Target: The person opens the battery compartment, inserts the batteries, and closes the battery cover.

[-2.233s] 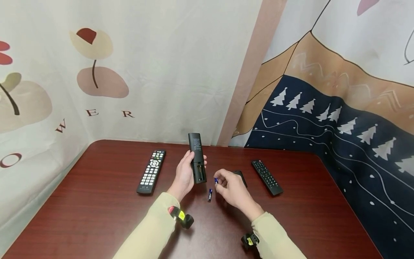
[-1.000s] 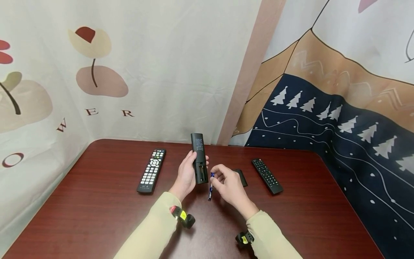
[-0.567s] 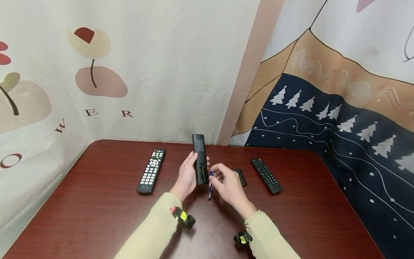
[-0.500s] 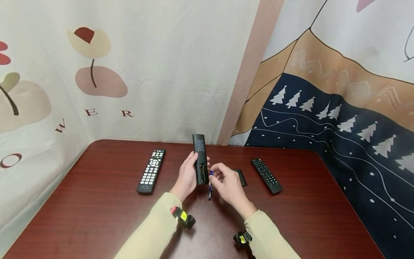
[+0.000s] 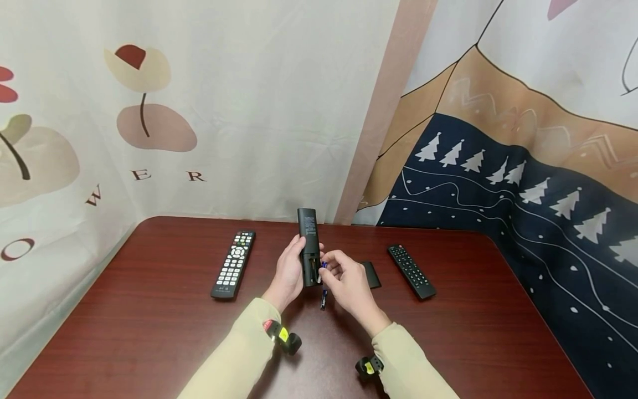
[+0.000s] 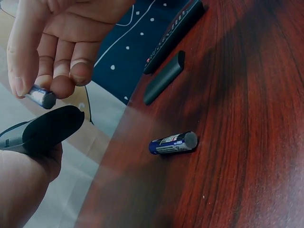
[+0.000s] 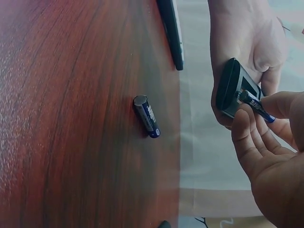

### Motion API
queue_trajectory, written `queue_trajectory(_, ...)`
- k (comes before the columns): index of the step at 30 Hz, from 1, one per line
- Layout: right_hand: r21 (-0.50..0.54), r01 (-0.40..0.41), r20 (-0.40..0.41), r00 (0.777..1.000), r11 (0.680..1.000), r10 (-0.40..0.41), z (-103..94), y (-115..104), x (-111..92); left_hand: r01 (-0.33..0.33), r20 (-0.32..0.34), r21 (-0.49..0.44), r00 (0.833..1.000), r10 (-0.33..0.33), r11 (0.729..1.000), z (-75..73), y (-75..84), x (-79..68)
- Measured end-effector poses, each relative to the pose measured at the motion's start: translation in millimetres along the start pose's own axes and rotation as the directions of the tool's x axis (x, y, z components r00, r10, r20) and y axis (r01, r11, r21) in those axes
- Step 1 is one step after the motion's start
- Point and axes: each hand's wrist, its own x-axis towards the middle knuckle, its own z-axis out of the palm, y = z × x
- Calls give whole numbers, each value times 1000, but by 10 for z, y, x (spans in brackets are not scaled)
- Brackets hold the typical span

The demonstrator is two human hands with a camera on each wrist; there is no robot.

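Observation:
My left hand (image 5: 287, 275) grips a black remote control (image 5: 309, 233) above the table, its back turned up and the battery compartment (image 5: 312, 269) at the near end uncovered. Thumb and fingers of my right hand (image 5: 351, 285) pinch a blue AAA-size battery (image 7: 256, 107) right at the compartment's side edge, tilted over the remote in the right wrist view. A second blue battery (image 6: 173, 143) lies on the table just below the hands. Beyond the right hand rests the black battery cover (image 5: 371, 275), partly hidden by that hand in the head view.
A remote with white buttons (image 5: 233, 266) lies on the left of the dark red table (image 5: 149, 310). To the right is another black remote (image 5: 411, 271). Patterned curtains (image 5: 259, 111) hang behind the table's back edge.
My right hand has moved left with the battery, from beside the remote to its compartment edge. The left hand and remote have shifted slightly right. The loose battery has stayed put.

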Motion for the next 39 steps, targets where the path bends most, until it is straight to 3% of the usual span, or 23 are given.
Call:
queue_trajectory(7,26,-9,-10,1000,1000,9,25,-11,6,-15,31,-20,999,16,1000,3,-27,-6)
queue_trajectory(14,15,-24,-15,1000,1000,24,51,-26,7,0,18,-25,1000,0,1000,24,-28,-12)
queue_trajectory(27,-12,11,-38,999,1000,-11,87,-8,12,33,25,4,999,-33,999,49,-28,-6)
queue_trajectory(39,-52,74,-60,995,996,-77,115,11,3,2,43,-26,999,-1,1000,64,-40,0)
